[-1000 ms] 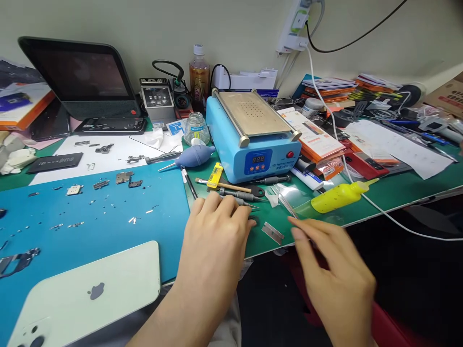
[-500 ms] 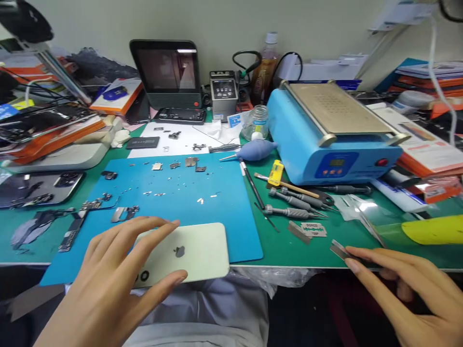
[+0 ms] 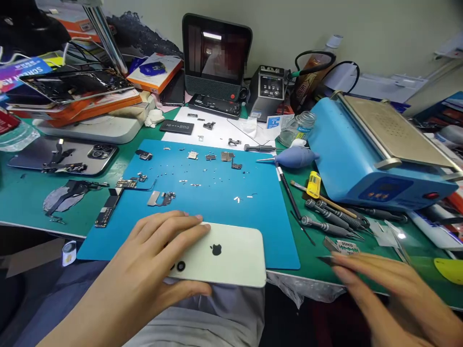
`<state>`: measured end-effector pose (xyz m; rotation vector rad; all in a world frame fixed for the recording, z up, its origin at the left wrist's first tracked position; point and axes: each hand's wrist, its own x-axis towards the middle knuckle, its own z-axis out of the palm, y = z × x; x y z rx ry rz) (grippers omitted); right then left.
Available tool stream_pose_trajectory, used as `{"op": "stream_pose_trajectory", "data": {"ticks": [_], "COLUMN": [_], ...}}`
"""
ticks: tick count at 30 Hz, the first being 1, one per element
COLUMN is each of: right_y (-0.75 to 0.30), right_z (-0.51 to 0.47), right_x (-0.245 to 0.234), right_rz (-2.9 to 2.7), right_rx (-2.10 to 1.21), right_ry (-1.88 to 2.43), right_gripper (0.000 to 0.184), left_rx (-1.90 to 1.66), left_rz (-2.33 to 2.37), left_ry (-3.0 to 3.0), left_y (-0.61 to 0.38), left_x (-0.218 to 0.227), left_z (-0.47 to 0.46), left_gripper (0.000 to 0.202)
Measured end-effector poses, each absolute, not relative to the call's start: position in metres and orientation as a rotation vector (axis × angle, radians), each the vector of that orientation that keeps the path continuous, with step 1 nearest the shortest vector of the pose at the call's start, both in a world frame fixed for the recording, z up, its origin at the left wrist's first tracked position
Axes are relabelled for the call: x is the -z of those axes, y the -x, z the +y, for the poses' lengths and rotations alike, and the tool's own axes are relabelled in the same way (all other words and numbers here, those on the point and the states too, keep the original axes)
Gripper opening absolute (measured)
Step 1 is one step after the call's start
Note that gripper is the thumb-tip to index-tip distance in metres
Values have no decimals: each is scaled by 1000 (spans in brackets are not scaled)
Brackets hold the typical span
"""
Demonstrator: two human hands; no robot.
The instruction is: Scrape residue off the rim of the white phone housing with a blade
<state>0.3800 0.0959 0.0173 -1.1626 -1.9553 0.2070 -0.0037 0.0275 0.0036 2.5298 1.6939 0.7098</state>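
Observation:
A pale green iPhone (image 3: 235, 255) lies back up at the front edge of the blue mat (image 3: 282, 241), its near side jutting past the table edge. My left hand (image 3: 155, 262) grips its camera end, fingers over the far edge and thumb along the near edge, hiding part of the cameras. Between thumb and forefinger, my right hand (image 3: 390, 294) pinches a thin razor blade piece (image 3: 324, 260), only its dark tip showing. Just beyond that hand lies a double-edged razor blade (image 3: 347, 246) on the green table cover.
Small phone parts and screws (image 3: 195, 185) are scattered over the mat. Several grey screwdrivers (image 3: 331, 227), a blue air blower (image 3: 294, 158) and a blue heating plate machine (image 3: 347, 159) stand or lie on the right. A dark phone housing (image 3: 72, 154) is at left.
The view has swung left, shifting everything rightward. My left hand has closed in on the phone's edges. My right hand, with the blade piece, has come nearer the phone.

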Motion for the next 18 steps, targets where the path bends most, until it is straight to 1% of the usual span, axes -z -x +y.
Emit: {"op": "stream_pose_trajectory", "data": {"ticks": [2,6,10,16,18], "right_y": [-331,-276,-266,-267,-269], "right_z": [94,106,123,128,127], "right_x": [-26,-35,-30,-21,-20], "right_rz": [-2043,-2130,-2238,-2351,-2371], "right_rx": [-220,-340,-416,-365,-362], "right_ry": [1115,1036,979,964,973], "right_gripper": [18,21,17,15,15], "left_rx": [-727,-755,-759,-760,-762], "left_rz": [1692,1679,1670,1663,1663], "left_ry": [-2483,-2447,-2456,-2434,-2412], "left_y": [6,9,9,8,9], "left_x": [-2,3,5,6,6], "left_z": [25,22,23,23,21], "left_gripper": [73,72,73,65,65]}}
